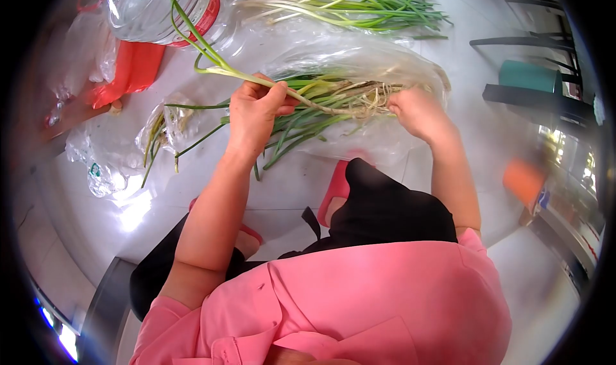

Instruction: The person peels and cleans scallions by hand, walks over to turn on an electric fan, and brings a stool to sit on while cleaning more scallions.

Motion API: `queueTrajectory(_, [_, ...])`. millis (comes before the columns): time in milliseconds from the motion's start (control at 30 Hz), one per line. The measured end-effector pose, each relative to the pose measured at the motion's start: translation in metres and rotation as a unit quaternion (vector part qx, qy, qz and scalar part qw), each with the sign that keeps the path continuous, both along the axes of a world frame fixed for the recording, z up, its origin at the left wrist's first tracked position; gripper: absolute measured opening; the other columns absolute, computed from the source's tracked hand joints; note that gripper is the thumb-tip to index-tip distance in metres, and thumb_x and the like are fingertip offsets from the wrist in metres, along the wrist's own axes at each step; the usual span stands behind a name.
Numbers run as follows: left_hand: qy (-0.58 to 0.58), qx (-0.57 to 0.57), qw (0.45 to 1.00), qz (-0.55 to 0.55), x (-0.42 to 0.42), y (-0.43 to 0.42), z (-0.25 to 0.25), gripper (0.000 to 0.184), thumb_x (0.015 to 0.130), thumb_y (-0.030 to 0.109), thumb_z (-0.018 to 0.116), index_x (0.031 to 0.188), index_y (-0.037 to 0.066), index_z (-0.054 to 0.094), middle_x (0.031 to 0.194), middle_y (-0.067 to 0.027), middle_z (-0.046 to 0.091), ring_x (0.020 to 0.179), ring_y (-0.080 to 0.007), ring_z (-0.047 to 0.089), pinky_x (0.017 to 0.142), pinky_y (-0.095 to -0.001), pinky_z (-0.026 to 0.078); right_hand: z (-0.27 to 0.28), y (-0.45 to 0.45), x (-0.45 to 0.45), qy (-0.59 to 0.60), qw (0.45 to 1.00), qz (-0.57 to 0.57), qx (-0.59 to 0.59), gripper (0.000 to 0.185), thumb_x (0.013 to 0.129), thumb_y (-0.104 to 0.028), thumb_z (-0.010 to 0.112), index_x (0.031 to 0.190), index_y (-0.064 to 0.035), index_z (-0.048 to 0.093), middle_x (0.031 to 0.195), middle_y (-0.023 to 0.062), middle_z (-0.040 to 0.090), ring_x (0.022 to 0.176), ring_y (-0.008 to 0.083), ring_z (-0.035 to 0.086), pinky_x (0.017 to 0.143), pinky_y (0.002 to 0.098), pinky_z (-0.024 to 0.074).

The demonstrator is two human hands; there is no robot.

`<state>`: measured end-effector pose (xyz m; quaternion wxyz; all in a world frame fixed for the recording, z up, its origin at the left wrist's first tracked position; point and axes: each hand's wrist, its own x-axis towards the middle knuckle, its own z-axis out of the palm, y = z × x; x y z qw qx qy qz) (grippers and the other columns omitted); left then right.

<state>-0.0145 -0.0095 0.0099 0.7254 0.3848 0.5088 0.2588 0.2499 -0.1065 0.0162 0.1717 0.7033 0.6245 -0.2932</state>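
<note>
Pale flr (465,76): 1 scallion (240,75) in L hand (255,111), 1 jug (151,12)

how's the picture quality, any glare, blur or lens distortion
In the head view, the wide lens bows the edges and darkens the corners; white glare hits the floor at left; the orange object at right looks blurred; the left hand and its green onion look clearer.

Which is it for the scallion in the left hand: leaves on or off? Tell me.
On: long green leaves extend from the scallion beyond the left hand.
</note>
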Motion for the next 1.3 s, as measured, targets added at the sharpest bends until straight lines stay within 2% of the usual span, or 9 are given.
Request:
queueTrajectory(100, [0.021, 0.008, 1.000, -0.007, 0.004, 0.001, 0.007, 0.012, 0.084, 0.009, 0.054, 0.079, -0.001, 0.050, 0.078, -0.0112, 0.062, 0.071, -0.0159, 0.063, 0.061, -0.0227, 0.051, -0.005, 0.000, -0.020, 0.039, 0.987, 0.003, 0.156, 0.015, 0.079, -0.021, 0.057, 0.087, -0.0081, 0.061, 0.070, 0.0106, 0.058, 0.069, 0.0265, 0.059, 0.058, 0.0358, 0.0431])
queueTrajectory(167, [0.018, 0.010, 1.000, -0.016, 0.006, -0.001, 0.009, 0.012, 0.084, 0.009, 0.054, 0.079, -0.001, 0.049, 0.078, -0.0113, 0.062, 0.071, -0.0158, 0.063, 0.061, -0.0230, 0.051, -0.003, 0.011, -0.056, 0.264, 0.912, -0.117, 0.291, 0.016, 0.078, -0.019, 0.060, 0.088, -0.0068, 0.061, 0.066, 0.0074, 0.058, 0.061, 0.0171, 0.056, 0.054, 0.0306, 0.0417])
queueTrajectory(367, [0.007, 0.006, 0.999, -0.045, 0.010, -0.003, 0.021, 0.013, 0.084, 0.009, 0.055, 0.083, -0.003, 0.049, 0.080, -0.0118, 0.061, 0.072, -0.0166, 0.063, 0.063, -0.0242, 0.052, -0.006, 0.023, -0.087, 0.540, 0.775, -0.318, 0.082, 0.012, 0.083, -0.014, 0.060, 0.087, -0.0028, 0.060, 0.066, -0.0028, 0.054, 0.054, 0.0010, 0.040, 0.049, 0.0182, 0.0332])
queueTrajectory(567, [-0.021, -0.008, 0.999, -0.041, 0.010, -0.007, 0.011, 0.014, 0.084, 0.008, 0.055, 0.086, -0.004, 0.048, 0.082, -0.0122, 0.061, 0.072, -0.0171, 0.063, 0.063, -0.0247, 0.052, -0.016, 0.021, -0.079, 0.597, 0.724, -0.346, 0.014, 0.010, 0.084, -0.014, 0.057, 0.085, -0.0035, 0.058, 0.068, -0.0031, 0.054, 0.055, 0.0017, 0.041, 0.048, 0.0174, 0.0319])
queueTrajectory(700, [-0.018, 0.005, 0.999, -0.047, 0.011, -0.007, 0.011, 0.013, 0.084, 0.008, 0.055, 0.086, -0.004, 0.049, 0.082, -0.0116, 0.061, 0.072, -0.0163, 0.063, 0.063, -0.0246, 0.052, -0.024, 0.020, -0.078, 0.571, 0.743, -0.349, 0.011, 0.011, 0.085, -0.013, 0.056, 0.084, -0.0020, 0.058, 0.069, -0.0031, 0.054, 0.058, 0.0033, 0.044, 0.050, 0.0184, 0.0352])
queueTrajectory(767, [-0.005, 0.018, 0.999, -0.042, 0.012, -0.006, 0.017, 0.013, 0.084, 0.008, 0.055, 0.085, -0.004, 0.049, 0.081, -0.0113, 0.062, 0.072, -0.0160, 0.063, 0.063, -0.0245, 0.052, -0.037, 0.015, -0.076, 0.433, 0.848, -0.258, 0.163, 0.015, 0.078, -0.018, 0.056, 0.083, -0.0039, 0.061, 0.071, 0.0089, 0.061, 0.060, 0.0201, 0.056, 0.056, 0.0312, 0.0428])
queueTrajectory(900, [0.042, 0.063, 0.997, -0.016, 0.007, 0.000, 0.021, 0.014, 0.083, 0.009, 0.056, 0.083, -0.004, 0.051, 0.077, -0.0108, 0.062, 0.069, -0.0152, 0.062, 0.062, -0.0238, 0.052, -0.029, 0.004, -0.054, 0.240, 0.935, -0.173, 0.198, 0.012, 0.075, -0.016, 0.056, 0.079, -0.0040, 0.056, 0.074, 0.0128, 0.060, 0.066, 0.0274, 0.058, 0.059, 0.0372, 0.0439])
queueTrajectory(1100, [0.059, 0.067, 0.996, -0.004, -0.005, 0.014, 0.012, 0.019, 0.083, 0.014, 0.057, 0.087, -0.005, 0.055, 0.079, -0.0112, 0.062, 0.069, -0.0162, 0.062, 0.062, -0.0245, 0.050, -0.032, -0.018, -0.013, -0.024, 0.998, -0.014, 0.052, 0.012, 0.076, -0.013, 0.050, 0.083, -0.0045, 0.055, 0.074, 0.0132, 0.058, 0.074, 0.0327, 0.058, 0.063, 0.0425, 0.0442])
queueTrajectory(1300, [0.042, 0.052, 0.998, -0.001, 0.002, 0.014, 0.018, 0.020, 0.083, 0.015, 0.057, 0.086, -0.005, 0.055, 0.079, -0.0118, 0.061, 0.069, -0.0170, 0.062, 0.062, -0.0250, 0.051, -0.026, -0.010, -0.046, 0.120, 0.949, -0.056, 0.287, 0.015, 0.076, -0.017, 0.058, 0.083, -0.0041, 0.055, 0.081, 0.0092, 0.059, 0.061, 0.0255, 0.057, 0.054, 0.0373, 0.0431])
